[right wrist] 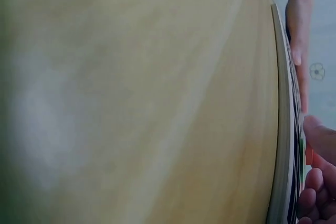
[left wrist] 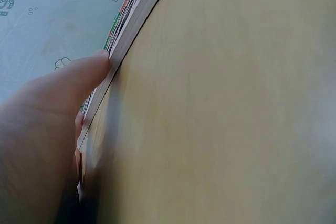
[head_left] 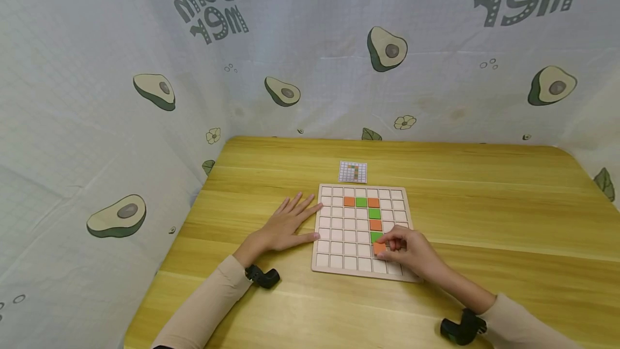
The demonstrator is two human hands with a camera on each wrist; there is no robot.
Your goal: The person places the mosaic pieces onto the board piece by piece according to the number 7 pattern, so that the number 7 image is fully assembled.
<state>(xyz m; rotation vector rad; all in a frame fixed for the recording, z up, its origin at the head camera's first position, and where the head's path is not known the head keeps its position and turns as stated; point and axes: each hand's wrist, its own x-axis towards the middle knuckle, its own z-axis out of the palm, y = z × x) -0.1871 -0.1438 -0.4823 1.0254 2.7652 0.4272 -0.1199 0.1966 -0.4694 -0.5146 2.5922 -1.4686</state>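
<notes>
A square wooden grid board (head_left: 337,264) lies on the table, its cells pale. Orange and green square tiles form a row near the top, and a column runs down from the row's right end. My right hand (head_left: 410,249) pinches an orange tile (head_left: 380,249) between thumb and fingers, just below the lowest green tile (head_left: 376,237). In the right wrist view that orange tile (right wrist: 309,156) stands slightly above the board between the fingertips. My left hand (head_left: 286,226) lies with fingers spread, its thumb and fingertips touching the board's left edge.
Behind the board lies a small card (head_left: 353,172) printed with a grid and a coloured pattern. The wooden table (head_left: 508,203) extends on both sides. A white curtain (head_left: 329,69) with avocado prints hangs behind and at the left. Each wrist wears a black camera (head_left: 263,277).
</notes>
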